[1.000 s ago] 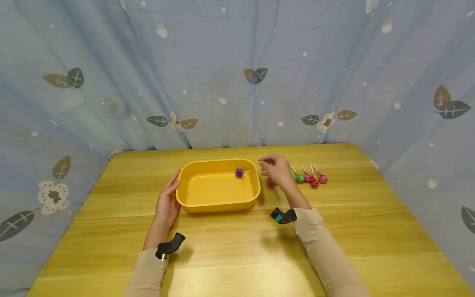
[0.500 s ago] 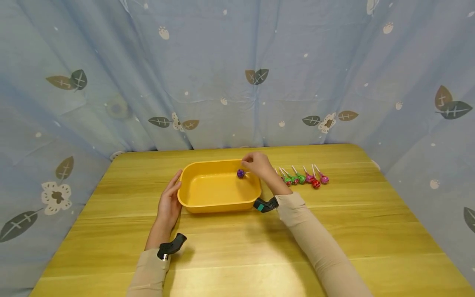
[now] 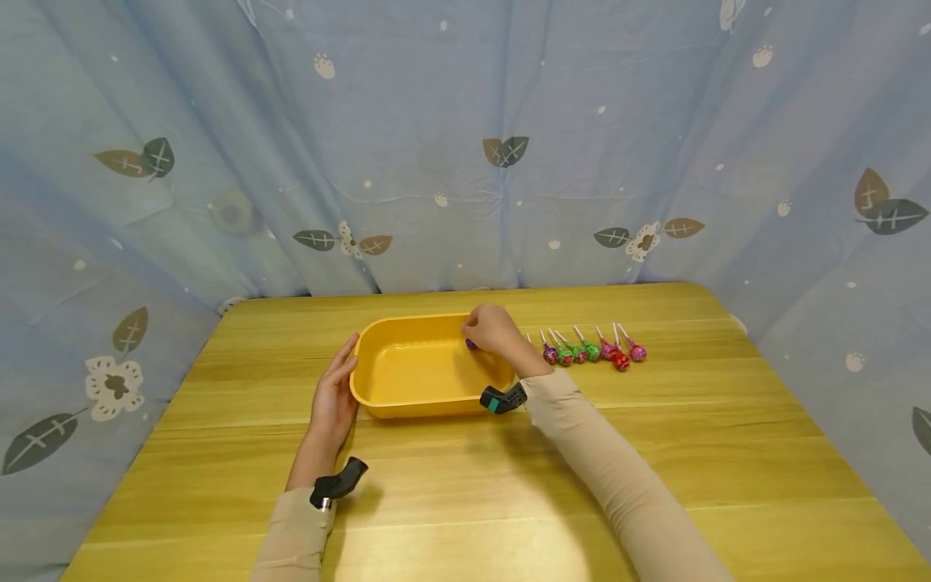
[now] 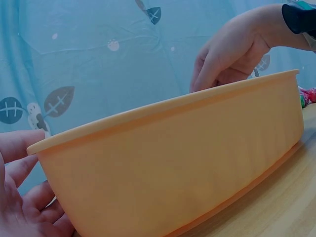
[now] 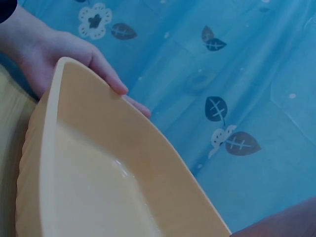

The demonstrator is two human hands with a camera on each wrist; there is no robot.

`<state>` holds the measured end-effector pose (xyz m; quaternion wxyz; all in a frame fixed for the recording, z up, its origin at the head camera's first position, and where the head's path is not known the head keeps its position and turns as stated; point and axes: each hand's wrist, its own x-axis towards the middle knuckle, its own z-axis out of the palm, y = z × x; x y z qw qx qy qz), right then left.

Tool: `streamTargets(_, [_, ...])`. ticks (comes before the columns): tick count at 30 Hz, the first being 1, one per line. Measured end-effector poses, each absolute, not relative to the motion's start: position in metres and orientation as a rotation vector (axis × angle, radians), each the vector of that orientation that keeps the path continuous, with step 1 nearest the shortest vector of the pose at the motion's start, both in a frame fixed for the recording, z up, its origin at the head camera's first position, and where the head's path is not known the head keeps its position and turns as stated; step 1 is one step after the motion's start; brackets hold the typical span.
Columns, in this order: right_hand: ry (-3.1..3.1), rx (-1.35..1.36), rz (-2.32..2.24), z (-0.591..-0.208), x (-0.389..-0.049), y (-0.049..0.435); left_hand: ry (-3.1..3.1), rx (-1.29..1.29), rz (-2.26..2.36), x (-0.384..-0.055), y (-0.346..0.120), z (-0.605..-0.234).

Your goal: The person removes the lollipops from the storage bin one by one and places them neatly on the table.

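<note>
A yellow plastic basin stands on the table. My left hand lies along its left end, fingers extended against the outer wall and up to the rim, as the left wrist view also shows. My right hand is over the right end of the basin, its fingers curled together and pointing down inside. A purple-wrapped lollipop shows just below those fingertips, mostly covered by the hand. In the left wrist view the right hand dips behind the basin's rim, hiding its fingertips.
Several wrapped lollipops in purple, green, pink and red lie in a row right of the basin, sticks pointing away. One is partly hidden behind the right wrist. A blue patterned curtain hangs behind the wooden table.
My right hand has moved left from beside the lollipop row, over the basin's right rim, and down to the purple lollipop inside. The left hand stays at the basin's left end.
</note>
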<state>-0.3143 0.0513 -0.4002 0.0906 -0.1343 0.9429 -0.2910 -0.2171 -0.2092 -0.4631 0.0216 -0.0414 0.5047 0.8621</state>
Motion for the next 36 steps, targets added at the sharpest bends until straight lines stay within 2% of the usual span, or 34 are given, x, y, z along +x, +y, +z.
streamTargets(24, [2.654, -0.367, -0.884, -0.422, -0.324, 0.039, 1.563, -0.114, 2.674, -0.219, -0.210, -0.466])
streamTargets(36, [2.236, -0.288, -1.331, -0.430, -0.318, 0.042, 1.560, -0.118, 2.682, -0.221, -0.211, -0.470])
